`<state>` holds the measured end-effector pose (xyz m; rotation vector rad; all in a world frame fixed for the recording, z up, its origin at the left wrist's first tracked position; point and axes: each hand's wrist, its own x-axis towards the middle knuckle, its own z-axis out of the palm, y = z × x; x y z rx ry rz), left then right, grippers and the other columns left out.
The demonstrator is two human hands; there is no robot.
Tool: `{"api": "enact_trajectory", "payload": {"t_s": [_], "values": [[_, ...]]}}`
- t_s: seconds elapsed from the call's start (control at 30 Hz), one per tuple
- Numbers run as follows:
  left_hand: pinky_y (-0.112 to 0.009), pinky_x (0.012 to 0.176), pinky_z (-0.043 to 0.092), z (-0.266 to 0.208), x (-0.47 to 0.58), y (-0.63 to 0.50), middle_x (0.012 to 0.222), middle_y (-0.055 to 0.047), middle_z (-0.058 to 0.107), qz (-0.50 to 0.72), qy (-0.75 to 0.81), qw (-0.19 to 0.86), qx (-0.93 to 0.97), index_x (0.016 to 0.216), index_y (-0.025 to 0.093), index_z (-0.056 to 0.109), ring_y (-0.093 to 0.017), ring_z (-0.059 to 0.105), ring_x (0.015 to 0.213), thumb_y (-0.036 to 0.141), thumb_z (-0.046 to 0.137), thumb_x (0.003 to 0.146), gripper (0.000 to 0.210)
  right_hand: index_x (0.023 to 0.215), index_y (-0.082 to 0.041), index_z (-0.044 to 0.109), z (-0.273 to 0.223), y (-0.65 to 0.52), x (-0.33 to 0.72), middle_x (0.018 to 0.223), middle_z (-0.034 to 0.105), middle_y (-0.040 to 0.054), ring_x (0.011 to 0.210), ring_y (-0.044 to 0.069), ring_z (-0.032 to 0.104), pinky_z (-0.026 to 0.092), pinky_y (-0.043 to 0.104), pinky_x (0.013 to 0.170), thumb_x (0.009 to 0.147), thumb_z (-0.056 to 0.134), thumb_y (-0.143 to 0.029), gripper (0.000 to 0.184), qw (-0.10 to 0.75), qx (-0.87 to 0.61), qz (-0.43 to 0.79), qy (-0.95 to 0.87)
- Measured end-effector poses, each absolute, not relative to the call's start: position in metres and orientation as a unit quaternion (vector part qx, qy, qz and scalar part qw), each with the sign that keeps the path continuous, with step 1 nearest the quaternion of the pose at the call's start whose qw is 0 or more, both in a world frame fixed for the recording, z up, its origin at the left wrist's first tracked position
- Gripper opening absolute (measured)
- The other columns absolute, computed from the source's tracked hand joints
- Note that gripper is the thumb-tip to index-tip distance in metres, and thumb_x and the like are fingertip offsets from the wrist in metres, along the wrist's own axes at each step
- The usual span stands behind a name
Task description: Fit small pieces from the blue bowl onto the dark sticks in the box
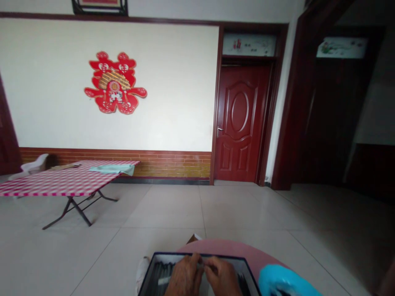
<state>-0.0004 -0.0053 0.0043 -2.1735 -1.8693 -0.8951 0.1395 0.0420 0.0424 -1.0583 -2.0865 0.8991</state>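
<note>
My left hand (pixel 184 275) and my right hand (pixel 224 276) meet over an open shallow box (pixel 226 258) with a dark rim and pale inner wall. Fingers of both hands are pinched together around something small and whitish, too hidden to name. Dark slender pieces (pixel 163 269) lie in a row at the box's left side, with a white strip (pixel 163 281) across them. More dark thin pieces (pixel 242 283) show to the right of my right hand. The lower part of the box is cut off by the frame.
The box rests on a pink round table (pixel 234 246). A bright blue rounded object (pixel 279 274) is at its right, and a whitish thing (pixel 142 269) at its left. Further off stand a folding table with a checked cloth (pixel 64 179), a white chair (pixel 35 163) and a red door (pixel 240 123).
</note>
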Motion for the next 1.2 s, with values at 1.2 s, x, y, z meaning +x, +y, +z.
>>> {"api": "enact_trajectory", "payload": {"t_s": [1.2], "values": [[-0.03,0.074,0.045,0.044,0.004,-0.019,0.077,-0.004,0.062,-0.262,-0.608,0.053,-0.748,0.088,0.024,0.064,-0.019,0.058,0.08,0.022,0.042,0.085,0.022,0.083,-0.021,0.065,0.045,0.032,0.16,0.089,0.066,0.0055,0.088,0.018,0.059,0.04,0.028,0.081,0.083,0.04,-0.013,0.026,0.252,-0.401,0.096,-0.876]]}}
